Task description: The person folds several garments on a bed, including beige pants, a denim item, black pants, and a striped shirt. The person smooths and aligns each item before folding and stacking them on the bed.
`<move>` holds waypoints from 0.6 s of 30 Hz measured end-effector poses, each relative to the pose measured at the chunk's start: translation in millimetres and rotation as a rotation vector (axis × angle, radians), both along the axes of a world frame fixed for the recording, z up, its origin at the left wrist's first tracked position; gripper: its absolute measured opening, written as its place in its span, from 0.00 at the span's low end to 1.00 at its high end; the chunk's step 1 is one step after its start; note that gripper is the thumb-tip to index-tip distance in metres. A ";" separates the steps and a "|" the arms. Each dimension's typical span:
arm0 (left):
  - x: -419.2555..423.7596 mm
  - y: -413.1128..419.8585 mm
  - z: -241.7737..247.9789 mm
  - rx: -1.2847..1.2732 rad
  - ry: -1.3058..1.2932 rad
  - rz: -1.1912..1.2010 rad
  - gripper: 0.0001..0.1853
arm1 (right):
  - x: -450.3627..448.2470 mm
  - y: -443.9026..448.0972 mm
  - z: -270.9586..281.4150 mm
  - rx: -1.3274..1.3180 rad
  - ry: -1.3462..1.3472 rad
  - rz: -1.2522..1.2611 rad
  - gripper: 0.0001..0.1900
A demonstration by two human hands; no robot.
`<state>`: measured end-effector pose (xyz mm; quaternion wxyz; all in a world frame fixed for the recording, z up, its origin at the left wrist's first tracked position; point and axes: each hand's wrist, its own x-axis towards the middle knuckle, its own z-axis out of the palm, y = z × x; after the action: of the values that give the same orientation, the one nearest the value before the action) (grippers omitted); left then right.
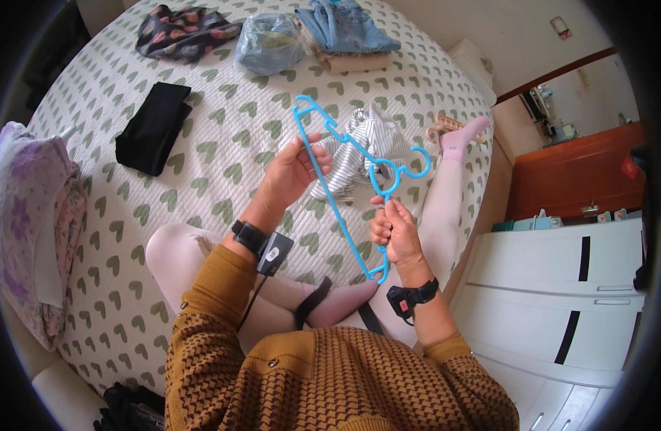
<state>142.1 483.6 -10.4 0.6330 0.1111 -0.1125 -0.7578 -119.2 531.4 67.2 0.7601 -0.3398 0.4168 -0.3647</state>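
A light-blue plastic clothes hanger [362, 150] is held up above the bed, tilted, with its hook towards the right. My right hand [399, 231] grips one sloping arm of it, just below the neck loop. The long bottom bar crosses my left hand [292, 175], between thumb and curled fingers, in what looks like a loose hold. Behind the hanger, a grey-and-white striped garment [376, 129] lies crumpled on the quilt [233, 207], which has green hearts. The hanger hides parts of this garment.
A folded black garment [155, 129] lies left. Across the far side are patterned dark cloth [187, 32], a filled plastic bag [268, 46] and folded jeans [352, 27] on beige cloth [354, 62]. Pinkish plastic hangers [446, 123] lie by my foot. A white cabinet [529, 258] stands right.
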 end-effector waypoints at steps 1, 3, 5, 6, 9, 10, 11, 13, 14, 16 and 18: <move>1.3 -0.3 -0.8 -0.009 -0.007 -0.003 0.25 | 0.0 0.9 0.1 0.018 0.023 -0.019 0.15; 3.4 -0.1 -5.5 -0.054 0.028 -0.022 0.20 | -0.3 2.0 0.3 0.008 0.015 0.009 0.17; 4.8 -0.8 -11.4 -0.022 0.042 -0.050 0.18 | -1.0 1.8 1.9 0.016 0.028 0.017 0.18; 5.2 -1.6 -14.0 -0.037 0.049 -0.056 0.17 | -1.4 1.0 3.6 0.019 0.035 0.023 0.18; 5.1 -3.3 -18.9 -0.040 0.081 -0.093 0.17 | -1.9 -2.2 10.5 0.033 0.044 0.042 0.18; 5.0 -3.6 -19.7 -0.057 0.081 -0.091 0.17 | -2.0 -2.5 13.3 0.052 0.060 0.024 0.18; 5.1 -3.8 -20.1 -0.042 0.028 -0.073 0.17 | -1.7 -2.0 15.8 0.046 0.043 0.047 0.18; 4.9 -3.9 -20.4 0.038 0.005 -0.043 0.16 | 0.7 -1.2 19.9 0.051 0.034 0.054 0.18; 5.5 -3.8 -20.5 0.036 -0.024 -0.013 0.17 | 2.3 -0.9 22.0 0.049 0.026 0.083 0.23; 7.2 -4.1 -20.2 0.080 0.133 0.040 0.16 | 7.2 4.3 24.5 -0.021 0.020 0.136 0.27; 10.3 -5.0 -19.9 0.127 0.284 0.096 0.15 | 11.2 11.1 26.1 -0.022 -0.021 0.186 0.34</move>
<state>152.5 478.6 -30.3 0.6698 0.0480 0.0316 -0.7403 -108.0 542.5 93.3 0.7913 -0.3814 0.3716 -0.3006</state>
